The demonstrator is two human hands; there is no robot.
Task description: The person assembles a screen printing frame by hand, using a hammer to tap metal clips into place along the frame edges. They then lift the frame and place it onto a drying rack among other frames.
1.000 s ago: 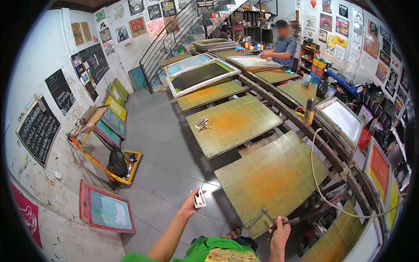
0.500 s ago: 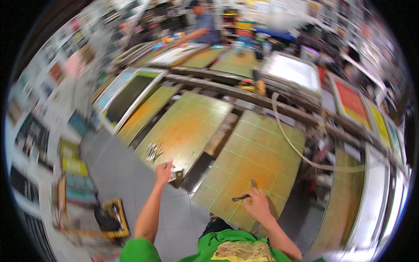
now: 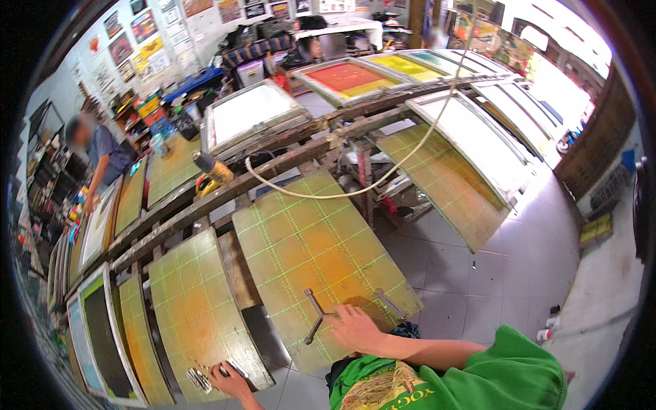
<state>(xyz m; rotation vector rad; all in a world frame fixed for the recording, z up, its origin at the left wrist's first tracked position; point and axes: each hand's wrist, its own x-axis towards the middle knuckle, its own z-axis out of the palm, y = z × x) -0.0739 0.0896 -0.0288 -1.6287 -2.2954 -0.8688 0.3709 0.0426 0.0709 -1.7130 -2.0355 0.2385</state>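
My right hand (image 3: 357, 329) grips one arm of a dark three-way wrench (image 3: 317, 315), its fingers closed. The wrench is over a green-and-orange board (image 3: 307, 232) marked with bright green grid lines. On the board's right part lies a grey metal bar (image 3: 389, 301). My left hand (image 3: 231, 380) is at the near end of the neighbouring board (image 3: 195, 294), its fingers bent around a small dark and silvery piece that the hand partly hides. Beside those fingers, several small silvery metal pieces (image 3: 199, 380) lie in a cluster.
A wooden rail (image 3: 287, 152) runs behind the boards, with a yellow-and-black heat gun (image 3: 213, 168) on it. A pale hose (image 3: 342, 196) curves over the board. Framed screens (image 3: 253, 113) lie beyond and to the right (image 3: 471, 140). A person (image 3: 109, 154) works at far left.
My view has swung right, so the boards sit further left. Both hands stay at the same two boards; the wrench remains in my right hand.
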